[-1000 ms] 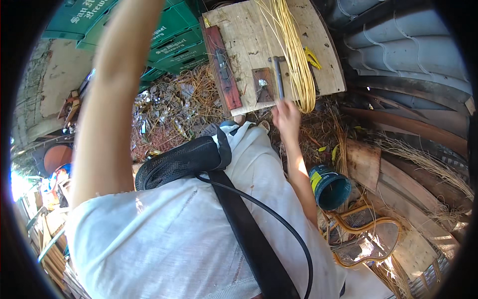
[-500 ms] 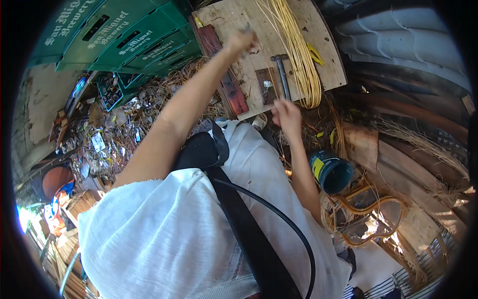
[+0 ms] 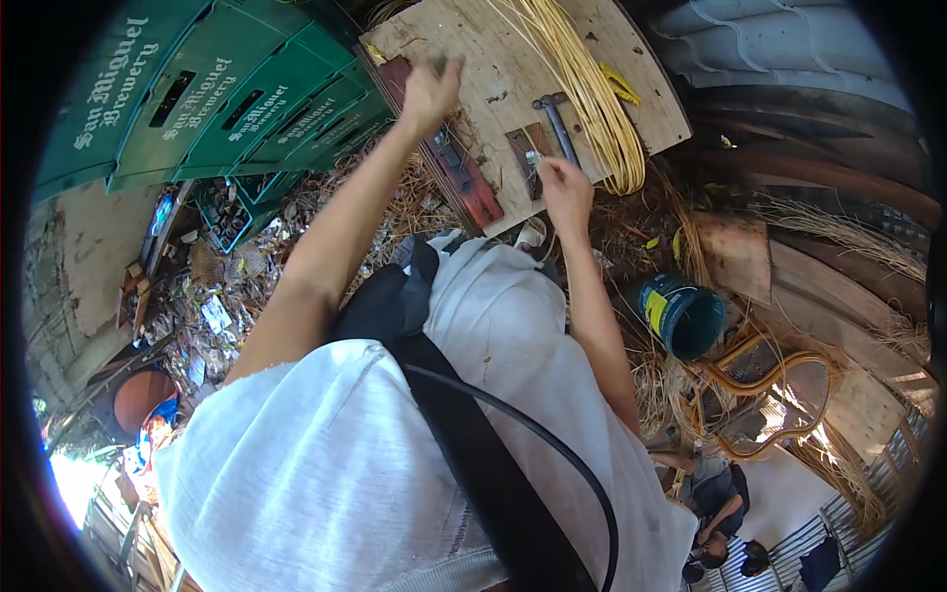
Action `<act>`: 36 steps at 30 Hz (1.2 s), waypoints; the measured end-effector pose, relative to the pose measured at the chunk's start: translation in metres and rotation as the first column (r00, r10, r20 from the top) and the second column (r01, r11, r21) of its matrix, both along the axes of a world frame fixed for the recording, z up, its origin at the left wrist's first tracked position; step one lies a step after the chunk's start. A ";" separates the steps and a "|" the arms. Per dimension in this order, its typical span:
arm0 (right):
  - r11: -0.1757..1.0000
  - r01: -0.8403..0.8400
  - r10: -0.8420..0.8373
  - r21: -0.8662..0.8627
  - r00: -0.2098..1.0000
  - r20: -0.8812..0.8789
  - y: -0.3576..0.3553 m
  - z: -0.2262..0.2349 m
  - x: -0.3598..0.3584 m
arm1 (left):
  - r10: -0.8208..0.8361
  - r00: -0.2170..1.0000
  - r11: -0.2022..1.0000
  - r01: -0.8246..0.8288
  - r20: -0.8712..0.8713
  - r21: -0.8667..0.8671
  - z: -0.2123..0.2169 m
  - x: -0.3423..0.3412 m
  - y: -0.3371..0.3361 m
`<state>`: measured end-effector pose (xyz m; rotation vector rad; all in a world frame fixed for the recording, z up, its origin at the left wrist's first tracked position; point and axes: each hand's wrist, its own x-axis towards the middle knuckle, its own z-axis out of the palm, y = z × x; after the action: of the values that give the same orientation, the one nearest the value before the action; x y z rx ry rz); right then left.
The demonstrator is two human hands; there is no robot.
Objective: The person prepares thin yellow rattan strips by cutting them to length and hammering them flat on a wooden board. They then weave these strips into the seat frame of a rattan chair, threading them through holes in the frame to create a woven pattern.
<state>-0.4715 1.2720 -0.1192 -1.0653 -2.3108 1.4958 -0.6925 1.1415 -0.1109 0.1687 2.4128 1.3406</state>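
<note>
A pale wooden board (image 3: 493,59) lies in front of me, with a bundle of yellow rattan strands (image 3: 587,84) running across it. My left hand (image 3: 429,91) hovers over the board's left side, fingers loosely apart, above a reddish-brown bar (image 3: 464,173). My right hand (image 3: 564,189) sits at the board's near edge with its fingers curled. A small pale thing shows at its fingertips, beside a small brown block (image 3: 525,150) and a hammer (image 3: 554,123). Whether it grips that piece is unclear. My white shirt and a black strap fill the lower picture.
Green plastic crates (image 3: 227,109) are stacked at the upper left. Dry straw and litter (image 3: 227,286) cover the ground on the left. To the right stand a blue bucket (image 3: 683,316), a bent rattan frame (image 3: 769,385) and wooden planks. People (image 3: 720,503) are at the lower right.
My left arm has swung from the upper left across to the board, and the hand now hovers over its left side. My right hand has stayed at the board's near edge.
</note>
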 end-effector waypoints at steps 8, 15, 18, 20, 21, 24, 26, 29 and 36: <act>0.991 -0.055 0.031 0.121 0.981 0.193 0.007 0.001 -0.017 | -0.578 0.816 0.801 0.571 0.020 -0.178 -0.016 0.120 -0.006; 0.987 -0.073 0.030 0.142 0.959 0.283 -0.005 -0.014 0.045 | -0.623 0.782 0.765 0.603 -0.021 -0.227 -0.044 0.140 0.005; 0.978 -0.091 0.043 0.189 0.969 0.244 -0.004 -0.018 0.042 | -0.648 0.761 0.737 0.616 -0.031 -0.278 -0.045 0.142 0.009; 0.963 -0.119 0.062 0.244 0.972 0.228 -0.004 -0.022 0.041 | -0.656 0.750 0.730 0.601 -0.086 -0.325 -0.049 0.147 0.011; 0.966 -0.122 0.069 0.229 0.972 0.226 -0.003 -0.024 0.042 | -0.661 0.746 0.717 0.594 -0.083 -0.365 -0.049 0.149 0.013; 0.981 -0.126 0.094 0.144 0.972 0.213 0.001 -0.030 0.047 | -0.681 0.730 0.660 0.583 -0.049 -0.475 -0.047 0.150 0.020; 0.993 -0.111 0.102 0.037 0.975 0.200 0.006 -0.031 0.052 | -0.709 0.706 0.596 0.602 0.004 -0.531 -0.042 0.147 0.024; 0.988 -0.151 0.143 0.028 0.969 0.201 0.009 -0.037 0.059 | -0.719 0.694 0.564 0.610 0.033 -0.557 -0.028 0.147 0.026; 0.975 -0.152 0.172 -0.164 0.978 0.116 0.013 -0.056 0.061 | -0.688 0.717 0.536 0.604 0.110 -0.590 -0.033 0.144 0.027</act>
<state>-0.4107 1.2851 -0.1748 -1.0625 -2.4562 1.7406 -0.5482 1.1689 -0.1443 0.9126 2.3536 0.2068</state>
